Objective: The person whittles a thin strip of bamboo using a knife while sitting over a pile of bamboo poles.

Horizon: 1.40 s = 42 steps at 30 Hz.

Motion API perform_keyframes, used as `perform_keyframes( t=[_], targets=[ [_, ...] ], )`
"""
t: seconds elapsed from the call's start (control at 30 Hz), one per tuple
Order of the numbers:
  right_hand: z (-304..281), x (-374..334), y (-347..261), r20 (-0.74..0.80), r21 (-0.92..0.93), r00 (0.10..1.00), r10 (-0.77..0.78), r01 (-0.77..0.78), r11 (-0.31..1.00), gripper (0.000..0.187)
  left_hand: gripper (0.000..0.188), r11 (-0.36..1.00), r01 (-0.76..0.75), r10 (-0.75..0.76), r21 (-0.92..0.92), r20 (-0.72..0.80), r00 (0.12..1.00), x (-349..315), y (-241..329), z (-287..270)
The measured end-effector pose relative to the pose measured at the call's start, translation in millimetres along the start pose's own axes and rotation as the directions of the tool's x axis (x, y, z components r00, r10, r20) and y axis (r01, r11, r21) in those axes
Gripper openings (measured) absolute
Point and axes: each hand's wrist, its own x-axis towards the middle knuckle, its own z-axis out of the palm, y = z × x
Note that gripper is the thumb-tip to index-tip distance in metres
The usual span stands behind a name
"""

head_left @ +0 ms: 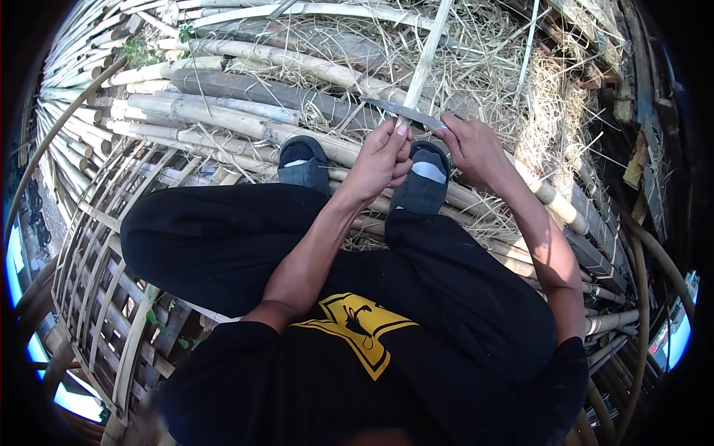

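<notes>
1. Taking twelve as straight ahead, the left hand [383, 156] is sitting just past twelve, closing around the near end of a pale strip [427, 63], which is running away toward one o'clock.
2. The right hand [470, 145], near two o'clock, is gripping a knife [387, 105] by its handle end; the blade is pointing between nine and ten and crossing the strip just beyond the left hand.
3. The step in hand seems to be shaving or trimming the strip; whether the edge is biting in, I cannot tell.
4. Loose shavings [483, 63] are lying between one and two o'clock, which is suiting that reading.
5. A further stroke is calling, I judge, for a steady left hold, a shallow blade angle and an edge travelling clear of the left fingers, which are lying very near it.
6. Sandals [306, 175] are standing near eleven and two, on bamboo poles [216, 115]; a slatted lattice [97, 297] is curving between eight and nine.
</notes>
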Motion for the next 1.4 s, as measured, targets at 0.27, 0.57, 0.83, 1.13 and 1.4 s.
perform_keyframes(
  t=[0.27,0.57,0.83,1.13,1.4],
  targets=[
    [-7,33,32,-0.079,-0.221,0.996,-0.029,0.011,0.975,0.04,0.019,0.998,0.045,-0.046,-0.051,-0.029,0.999,6,5,-8],
    [-5,47,68,-0.146,-0.295,0.981,-0.129,0.082,0.952,0.04,0.018,0.998,0.045,-0.048,-0.049,-0.05,0.998,5,8,4],
    [6,30,49,-0.209,-0.2,0.965,-0.159,0.117,0.973,0.037,0.02,0.999,0.034,-0.032,0.033,-0.05,0.998,-1,-8,-13],
    [20,9,43,-0.204,-0.113,0.979,-0.014,-0.009,0.994,0.038,0.029,0.983,0.13,-0.123,0.132,-0.061,0.991,13,-4,-14],
    [24,12,42,-0.337,-0.284,0.927,-0.164,0.066,0.956,0.041,0.027,0.986,0.164,-0.164,-0.011,-0.095,0.982,8,3,-6]
  ],
)
